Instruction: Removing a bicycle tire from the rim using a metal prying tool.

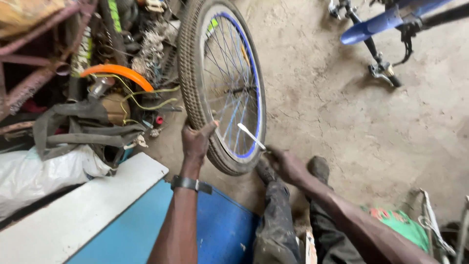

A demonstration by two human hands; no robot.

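We are over a cracked dirt floor [351, 127] in a bike shop, with a heap of scrap at the far left and an upturned blue bike [386, 22] at the top right. The wheel [222, 83] stands upright on its tyre just ahead of our shoes [266, 168], its plane running away from us. Our left hand [195, 142] clamps the tyre's near lower edge, fingers wrapped over the tread and thumb up. Our right hand [288, 164] sits low to the right of the rim, pinched on a thin metal tool [251, 136] whose long axis slants up and left into the spokes; the right hand is the nearer one to the rim. A white sack [34, 176] lies at left, contents hidden
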